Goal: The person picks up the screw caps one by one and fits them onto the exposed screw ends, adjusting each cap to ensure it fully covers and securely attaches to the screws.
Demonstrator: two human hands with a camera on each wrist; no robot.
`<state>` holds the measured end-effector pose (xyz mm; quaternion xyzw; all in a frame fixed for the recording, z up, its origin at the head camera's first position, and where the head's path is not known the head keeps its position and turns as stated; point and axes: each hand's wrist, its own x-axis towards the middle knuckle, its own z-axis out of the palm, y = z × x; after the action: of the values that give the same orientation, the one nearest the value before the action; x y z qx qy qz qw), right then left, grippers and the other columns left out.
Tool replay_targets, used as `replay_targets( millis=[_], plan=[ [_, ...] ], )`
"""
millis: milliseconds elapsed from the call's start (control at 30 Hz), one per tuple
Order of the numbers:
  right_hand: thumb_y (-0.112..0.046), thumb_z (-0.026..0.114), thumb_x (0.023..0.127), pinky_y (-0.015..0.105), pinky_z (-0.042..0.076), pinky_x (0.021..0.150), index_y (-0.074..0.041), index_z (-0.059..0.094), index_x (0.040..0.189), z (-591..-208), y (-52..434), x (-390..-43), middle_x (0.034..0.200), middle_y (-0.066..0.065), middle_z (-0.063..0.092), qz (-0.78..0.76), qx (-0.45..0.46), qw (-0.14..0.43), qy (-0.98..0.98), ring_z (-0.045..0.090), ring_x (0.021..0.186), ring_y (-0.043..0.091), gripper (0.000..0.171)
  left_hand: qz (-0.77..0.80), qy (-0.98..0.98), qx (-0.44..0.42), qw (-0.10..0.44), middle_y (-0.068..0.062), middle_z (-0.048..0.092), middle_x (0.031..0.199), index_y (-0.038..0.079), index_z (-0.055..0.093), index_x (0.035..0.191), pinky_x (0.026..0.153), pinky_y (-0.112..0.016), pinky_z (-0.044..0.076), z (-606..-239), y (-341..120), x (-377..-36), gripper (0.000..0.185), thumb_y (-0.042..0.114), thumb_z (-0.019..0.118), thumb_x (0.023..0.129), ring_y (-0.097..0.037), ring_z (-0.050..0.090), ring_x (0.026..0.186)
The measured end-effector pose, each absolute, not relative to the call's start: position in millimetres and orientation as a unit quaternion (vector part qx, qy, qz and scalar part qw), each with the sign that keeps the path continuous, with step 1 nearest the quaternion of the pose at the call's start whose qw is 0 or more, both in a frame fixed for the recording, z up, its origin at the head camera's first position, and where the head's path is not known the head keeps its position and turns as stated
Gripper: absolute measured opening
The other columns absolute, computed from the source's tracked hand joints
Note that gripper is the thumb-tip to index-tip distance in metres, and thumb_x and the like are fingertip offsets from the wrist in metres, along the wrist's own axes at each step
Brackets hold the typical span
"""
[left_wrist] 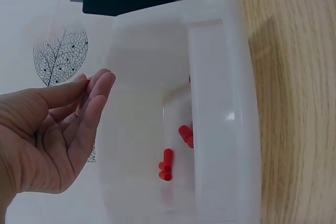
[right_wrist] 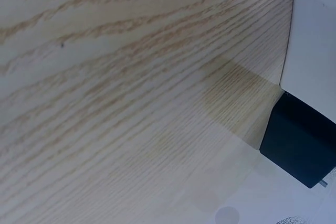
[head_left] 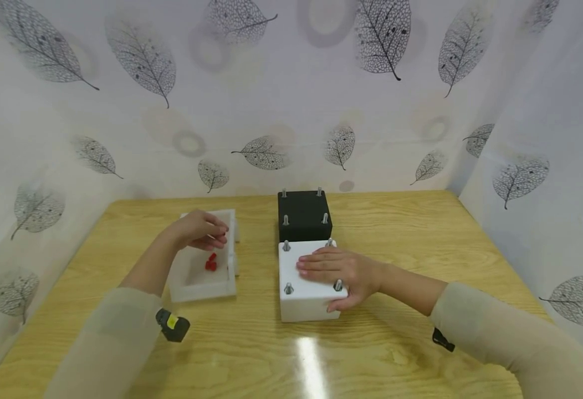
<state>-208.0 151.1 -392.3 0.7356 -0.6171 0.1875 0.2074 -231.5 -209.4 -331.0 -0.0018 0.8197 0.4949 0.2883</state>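
My left hand (head_left: 201, 230) is over the white bin (head_left: 203, 292), its thumb and fingertips pinching a small red cap (left_wrist: 87, 81), mostly hidden by the fingers. Several more red caps (left_wrist: 167, 163) lie on the bin floor. Flat on top of the white block (head_left: 296, 310) rests my right hand (head_left: 343, 271), with fingers straight and the thumb down along the block's near side. A metal bolt (head_left: 289, 288) sticks up at each corner of this block. The right wrist view shows the white block (right_wrist: 314, 45) but not the hand.
Directly behind the white block stands a black block (head_left: 303, 208), also with upright metal bolts at its corners. Everything sits on a wood-grain table (head_left: 241, 349). A leaf-patterned curtain (head_left: 281, 100) encloses the back and sides.
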Motion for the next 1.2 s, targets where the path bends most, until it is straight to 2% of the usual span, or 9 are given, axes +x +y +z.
replay_targets(
  millis=[233,533,867,1033,1200],
  plan=[
    [-0.049,0.056,0.089,0.043,0.044,0.101,0.005,0.056,0.126,-395.3,150.6,-207.2,0.129,0.018,0.057,0.189,0.730,0.220,-0.619,0.055,0.119,0.032,0.066,0.498,0.831,-0.005,0.249,0.000,0.067,0.086,-0.010,0.046,0.129,0.073,-0.026,0.056,-318.9,-203.3,-226.5,0.039,0.014,0.050,0.098,-0.006,0.067,0.075],
    [-0.050,0.055,0.089,0.043,0.045,0.100,0.004,0.057,0.125,-397.0,149.7,-205.6,0.129,0.017,0.058,0.193,0.726,0.231,-0.618,0.056,0.119,0.031,0.065,0.502,0.832,0.001,0.237,0.000,0.067,0.089,-0.007,0.046,0.131,0.075,-0.026,0.054,-312.8,-197.3,-222.5,0.040,0.016,0.049,0.099,-0.012,0.066,0.086],
    [-0.051,0.055,0.089,0.042,0.044,0.100,0.003,0.056,0.127,-397.6,147.3,-206.4,0.129,0.017,0.057,0.198,0.724,0.230,-0.619,0.055,0.119,0.030,0.066,0.525,0.824,0.009,0.213,-0.003,0.068,0.088,-0.009,0.048,0.128,0.081,-0.031,0.056,-312.7,-188.8,-225.5,0.037,0.012,0.051,0.098,-0.012,0.067,0.082],
    [-0.051,0.054,0.089,0.041,0.044,0.101,0.004,0.057,0.126,-397.6,147.4,-208.1,0.129,0.018,0.058,0.199,0.725,0.229,-0.618,0.055,0.119,0.030,0.066,0.541,0.811,0.012,0.222,-0.005,0.068,0.087,-0.011,0.048,0.128,0.082,-0.032,0.056,-312.8,-180.4,-225.3,0.037,0.011,0.049,0.098,-0.010,0.067,0.078],
    [-0.051,0.053,0.090,0.041,0.045,0.100,0.004,0.057,0.126,-397.9,147.5,-208.6,0.129,0.018,0.058,0.197,0.727,0.229,-0.616,0.055,0.119,0.031,0.066,0.534,0.814,0.008,0.230,-0.008,0.069,0.091,-0.007,0.050,0.129,0.087,-0.038,0.054,-312.1,-171.4,-225.0,0.036,0.012,0.052,0.098,-0.012,0.068,0.079]
  ],
)
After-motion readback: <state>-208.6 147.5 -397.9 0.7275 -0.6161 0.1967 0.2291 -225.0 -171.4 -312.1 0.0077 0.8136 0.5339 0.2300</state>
